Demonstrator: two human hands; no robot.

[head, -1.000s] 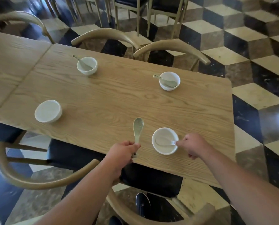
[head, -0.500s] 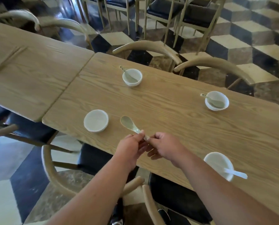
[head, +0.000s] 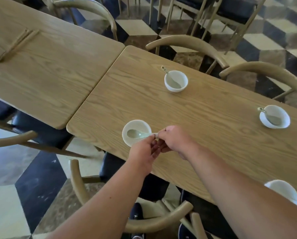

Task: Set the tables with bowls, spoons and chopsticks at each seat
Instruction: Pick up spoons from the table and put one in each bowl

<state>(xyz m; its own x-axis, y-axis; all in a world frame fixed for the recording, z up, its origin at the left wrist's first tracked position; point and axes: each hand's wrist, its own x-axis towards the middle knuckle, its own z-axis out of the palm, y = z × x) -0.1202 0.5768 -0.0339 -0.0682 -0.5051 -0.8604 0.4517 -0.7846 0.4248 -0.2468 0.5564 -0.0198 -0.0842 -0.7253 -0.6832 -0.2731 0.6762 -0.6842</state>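
Note:
A pale green spoon [head: 134, 134] lies with its scoop inside a white bowl [head: 127, 143] at the near left corner of the wooden table [head: 204, 135]. My right hand [head: 175, 142] pinches the end of the spoon's handle at the bowl's right rim. My left hand [head: 142, 152] sits just below, its fingertips against the right hand's fingers; whether it still grips the handle is not visible. Two more white bowls [head: 176, 81] [head: 274, 116] on the far side each hold a spoon. A fourth bowl [head: 282, 190] shows at the near right, partly behind my right arm.
A pair of wooden chopsticks [head: 16, 45] lies on the adjoining table [head: 49, 69] to the left. Curved-back wooden chairs [head: 187, 43] stand along the far side and a chair [head: 78, 183] below my arms. The floor is checkered.
The view has swung left along the table. The spoon went from my left hand alone, to both hands, and now rests in the near left bowl, which had stood without one.

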